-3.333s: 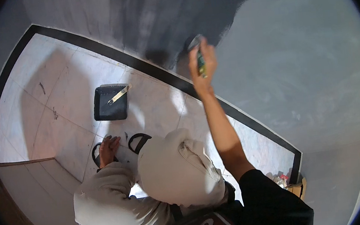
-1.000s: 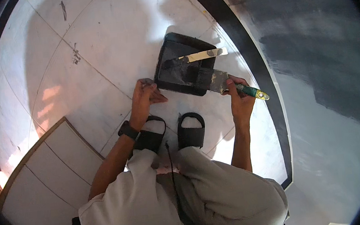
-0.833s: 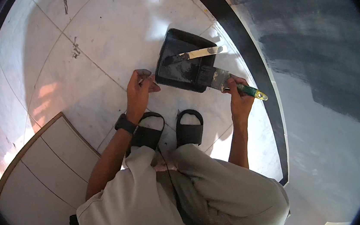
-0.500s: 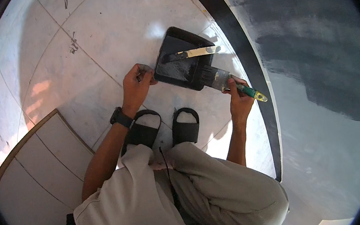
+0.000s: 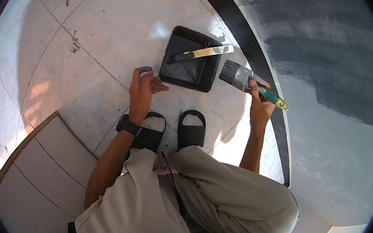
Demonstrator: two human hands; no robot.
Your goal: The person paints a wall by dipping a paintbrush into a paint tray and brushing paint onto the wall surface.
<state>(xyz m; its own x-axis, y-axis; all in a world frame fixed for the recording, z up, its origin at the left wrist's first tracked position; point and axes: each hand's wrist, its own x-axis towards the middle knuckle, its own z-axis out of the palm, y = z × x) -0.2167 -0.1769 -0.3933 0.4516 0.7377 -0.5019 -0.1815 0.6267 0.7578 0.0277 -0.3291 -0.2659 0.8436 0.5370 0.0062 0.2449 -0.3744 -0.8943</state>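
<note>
A wide paintbrush (image 5: 236, 75) with a green and yellow handle is gripped in my right hand (image 5: 260, 102). Its grey-coated bristles point up and left, just off the right side of a black paint tray (image 5: 202, 86). Dark paint coats the tray's inside. Across the tray lies a flat stick (image 5: 209, 51), its left end dark with paint and its pale end sticking out past the rim. My left hand (image 5: 144, 85) hovers by the tray's lower left corner, fingers apart and partly curled, holding nothing. Dark smudges mark its fingertips.
To the right rises a wall (image 5: 325, 67) with dark grey paint over lighter grey, a black skirting strip (image 5: 259, 51) along its foot. Pale floor tiles (image 5: 103, 43) carry a few dark spots. A brown-edged, light panelled surface (image 5: 42, 162) stands at lower left. My sandals (image 5: 192, 136) are below the tray.
The brush has moved right and slightly down, away from the tray's edge. My left hand has let go of the tray's corner and its fingers have loosened.
</note>
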